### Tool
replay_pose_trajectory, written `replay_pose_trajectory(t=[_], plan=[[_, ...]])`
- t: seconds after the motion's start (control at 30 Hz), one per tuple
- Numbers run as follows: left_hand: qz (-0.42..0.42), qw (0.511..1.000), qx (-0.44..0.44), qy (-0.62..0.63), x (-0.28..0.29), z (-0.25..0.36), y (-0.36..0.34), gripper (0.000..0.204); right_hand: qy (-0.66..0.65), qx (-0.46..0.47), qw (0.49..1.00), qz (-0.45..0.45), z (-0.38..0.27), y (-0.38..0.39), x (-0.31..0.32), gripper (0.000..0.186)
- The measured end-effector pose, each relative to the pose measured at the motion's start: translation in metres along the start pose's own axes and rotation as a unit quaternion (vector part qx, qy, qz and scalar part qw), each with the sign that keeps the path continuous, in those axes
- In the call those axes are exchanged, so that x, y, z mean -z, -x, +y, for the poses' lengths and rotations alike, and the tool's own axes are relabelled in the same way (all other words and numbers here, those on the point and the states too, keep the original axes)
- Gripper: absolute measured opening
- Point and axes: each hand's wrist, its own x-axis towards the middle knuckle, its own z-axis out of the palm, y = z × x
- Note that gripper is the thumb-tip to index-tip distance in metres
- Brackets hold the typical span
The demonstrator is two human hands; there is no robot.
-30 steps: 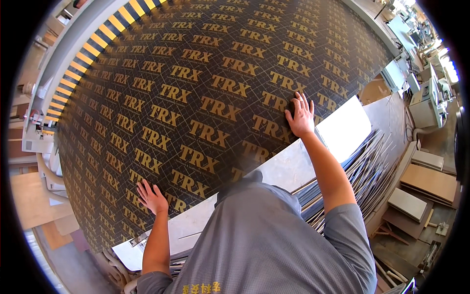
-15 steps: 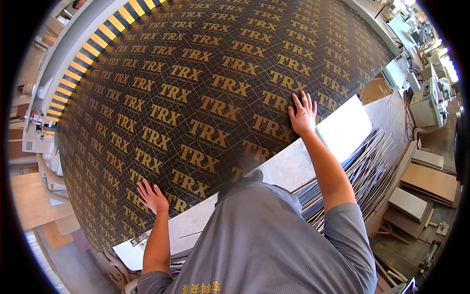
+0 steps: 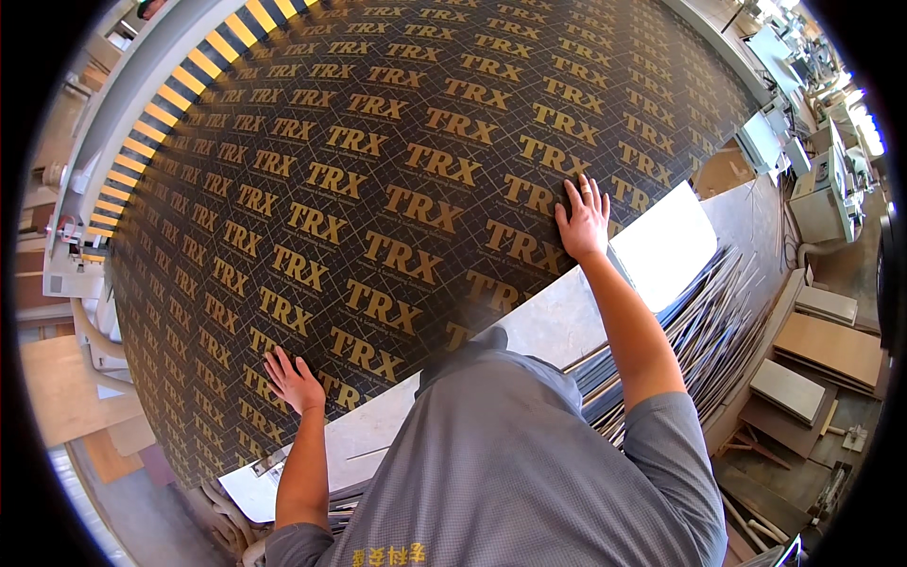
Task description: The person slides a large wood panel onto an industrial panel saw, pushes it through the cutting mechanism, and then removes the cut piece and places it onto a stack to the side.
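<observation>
A large black sheet [image 3: 378, 203] with a repeated gold print and thin diagonal lines spreads out in front of me. My left hand [image 3: 296, 382] lies on it close to the near left edge, palm down with the fingers spread. Farther up and to the right, my right hand [image 3: 584, 219] rests on the same sheet, fingers stretched out and a ring on one of them. Neither hand grips anything. Below the sheet's near edge shows a pale metal machine table [image 3: 557, 317], partly hidden by my body.
A yellow-and-black striped machine beam [image 3: 151, 128] runs along the far left. Many thin strips [image 3: 680, 326] lie in a heap at the right, beside a white panel [image 3: 666, 248]. Stacked boards [image 3: 827, 350] sit on the floor farther right. A pale hose [image 3: 94, 331] curves at the left.
The sheet's print looks shifted very slightly to the left. Both hands stay in nearly the same places on it.
</observation>
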Motion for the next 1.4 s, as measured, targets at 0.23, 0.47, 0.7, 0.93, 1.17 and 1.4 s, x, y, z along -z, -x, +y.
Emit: replay_pose_trajectory(t=[0.23, 0.47, 0.7, 0.93, 1.17, 1.4], plan=[[0.003, 1.0, 0.0, 0.001, 0.0, 0.0, 0.0, 0.058, 0.001, 0.013, 0.999, 0.029, 0.001, 0.0, -0.003, 0.057], [-0.001, 1.0, 0.001, 0.002, 0.0, 0.0, 0.002, 0.059, 0.008, 0.0, 1.0, -0.003, -0.003, 0.0, 0.004, 0.057], [0.009, 1.0, -0.011, 0.009, 0.001, -0.001, 0.002, 0.06, 0.025, 0.01, 1.0, 0.0, -0.004, -0.001, 0.001, 0.059], [0.005, 1.0, -0.011, 0.005, 0.004, -0.002, 0.003, 0.06, 0.076, 0.047, 0.992, -0.084, -0.059, 0.009, -0.007, 0.072], [0.005, 1.0, -0.011, 0.019, 0.008, 0.003, 0.002, 0.059, 0.032, 0.179, 0.98, -0.078, -0.137, 0.034, -0.018, 0.07], [0.016, 1.0, -0.013, 0.013, 0.004, -0.001, 0.003, 0.058, 0.021, 0.227, 0.97, -0.089, -0.134, 0.035, -0.017, 0.063]])
